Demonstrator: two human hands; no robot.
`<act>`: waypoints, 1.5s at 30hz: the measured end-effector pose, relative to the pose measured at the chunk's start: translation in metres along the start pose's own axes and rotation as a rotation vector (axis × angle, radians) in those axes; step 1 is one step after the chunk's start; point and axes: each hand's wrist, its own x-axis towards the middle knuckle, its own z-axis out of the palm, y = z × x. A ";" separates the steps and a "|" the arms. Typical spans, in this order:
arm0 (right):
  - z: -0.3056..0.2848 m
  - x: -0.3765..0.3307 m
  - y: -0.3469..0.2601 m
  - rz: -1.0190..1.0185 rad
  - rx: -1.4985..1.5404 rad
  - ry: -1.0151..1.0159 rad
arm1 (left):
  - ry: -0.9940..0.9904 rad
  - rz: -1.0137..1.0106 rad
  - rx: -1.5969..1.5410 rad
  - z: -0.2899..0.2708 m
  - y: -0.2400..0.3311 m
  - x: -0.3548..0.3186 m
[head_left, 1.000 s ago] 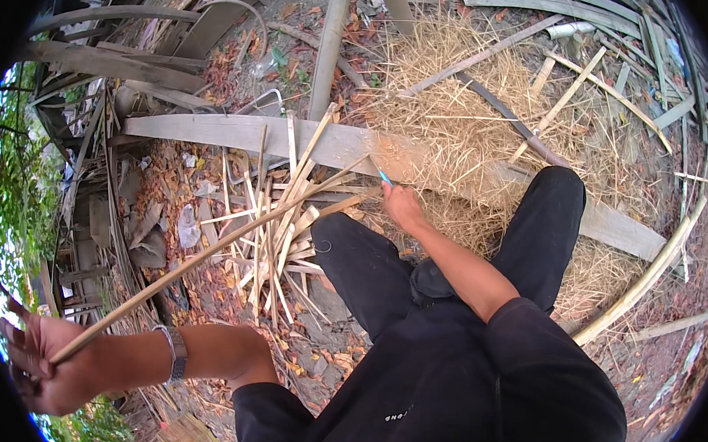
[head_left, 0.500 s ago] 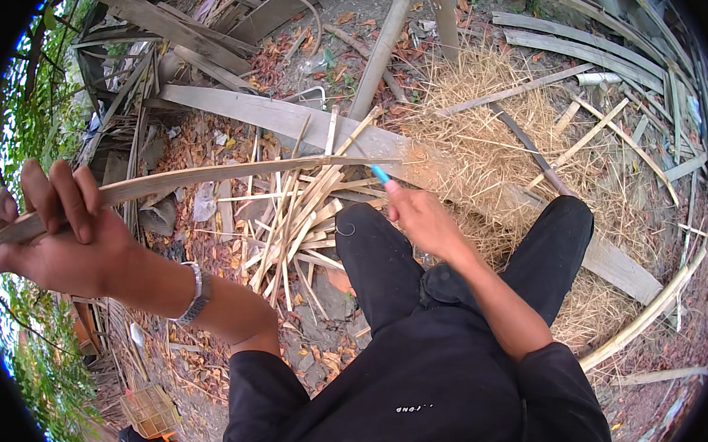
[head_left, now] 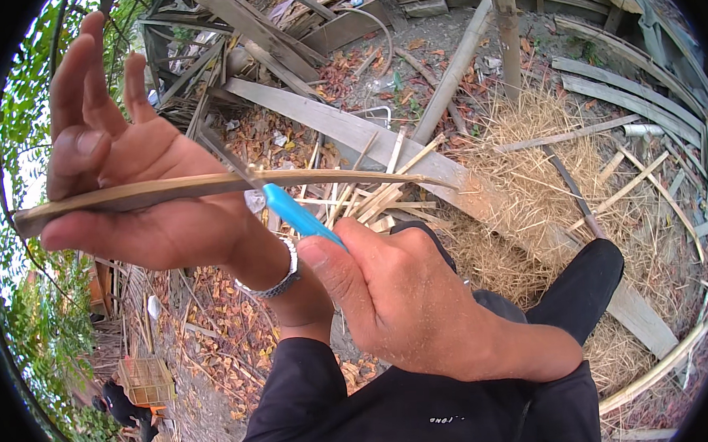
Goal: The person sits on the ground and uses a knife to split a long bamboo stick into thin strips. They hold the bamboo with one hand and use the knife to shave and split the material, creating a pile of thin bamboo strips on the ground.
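A long, slightly curved bamboo strip [head_left: 335, 176] rests across the palm of my left hand [head_left: 152, 164], between the thumb below it and the raised fingers. Those fingers are spread, not wrapped round the strip. The strip's thin end reaches right, over a pile of split sticks [head_left: 381, 197]. My right hand [head_left: 415, 298] is closed on a knife with a blue handle [head_left: 293, 211]. Its narrow dark blade points up and left, crossing the strip near my left wrist. Where exactly the edge meets the strip is hard to make out.
A wide plank [head_left: 315, 118] runs slantwise across the ground ahead. Straw-like shavings [head_left: 522, 186] lie to the right, with a long dark-bladed tool [head_left: 571, 185] on them. A post [head_left: 507, 41] stands at the back. A person [head_left: 122, 412] is by a cage [head_left: 146, 381] at lower left.
My right hand has come up and left with the knife, from the strip's thin end to near my left wrist. My left fingers have uncurled and spread upward.
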 end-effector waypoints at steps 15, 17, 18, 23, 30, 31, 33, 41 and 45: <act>-0.012 -0.016 0.025 0.078 -0.167 -0.016 | -0.230 0.073 -0.088 -0.017 -0.005 0.002; -0.017 -0.019 0.013 0.163 -0.176 -0.073 | -0.266 0.059 -0.043 -0.022 -0.001 0.005; -0.020 -0.015 0.007 0.164 -0.170 -0.083 | -0.241 0.037 -0.010 -0.019 0.000 0.003; -0.022 -0.010 -0.018 0.142 -0.169 -0.044 | -0.111 -0.069 0.222 0.013 0.012 0.008; -0.031 -0.015 -0.009 0.086 -0.241 0.054 | 0.004 -0.174 0.353 0.001 0.031 0.012; -0.033 -0.015 -0.011 0.080 -0.234 0.079 | 0.019 -0.149 0.467 -0.002 0.034 0.012; -0.036 -0.015 -0.017 0.070 -0.235 0.093 | 0.033 -0.185 0.413 -0.004 0.038 0.015; -0.034 -0.015 -0.019 0.008 -0.176 0.099 | -0.224 -0.465 0.364 -0.013 0.039 0.002; -0.037 0.002 0.047 0.077 -0.099 0.310 | -0.217 -0.710 0.184 -0.010 0.026 -0.064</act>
